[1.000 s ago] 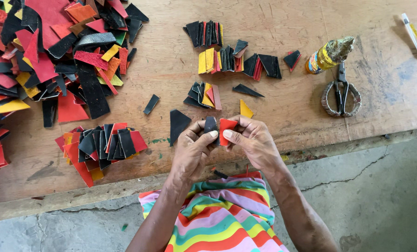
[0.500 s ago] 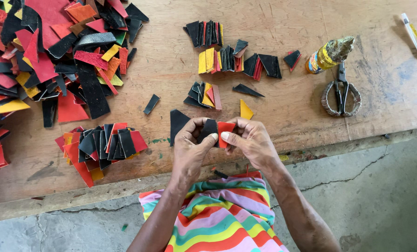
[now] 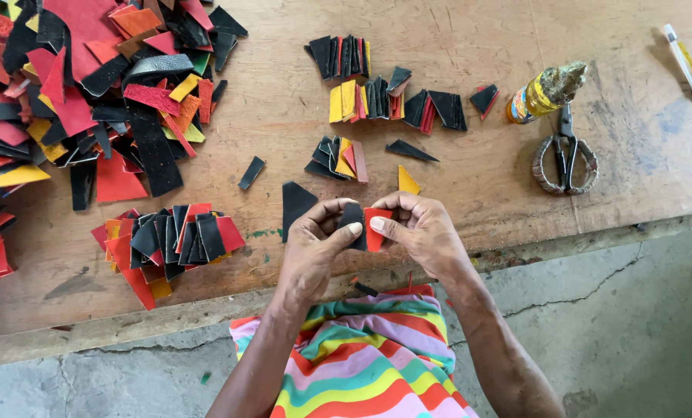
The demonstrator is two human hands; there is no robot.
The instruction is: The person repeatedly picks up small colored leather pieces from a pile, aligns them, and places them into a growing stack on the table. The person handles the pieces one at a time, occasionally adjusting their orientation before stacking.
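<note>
Yellow-labelled bottle [image 3: 543, 94] beside scissors [image 3: 565, 159]

Soft, even daylight fills the scene, bright without glare, so the wooden worktop [image 3: 470, 193] and the concrete floor [image 3: 640, 325] read clearly. Shadows are faint and short, lying just beneath the scraps and the scissors [image 3: 565, 159]. Focus is sharp throughout, with slight wide-angle bending at the edges.

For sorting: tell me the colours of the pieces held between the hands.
One black piece and one red piece, seen in the head view.
</note>
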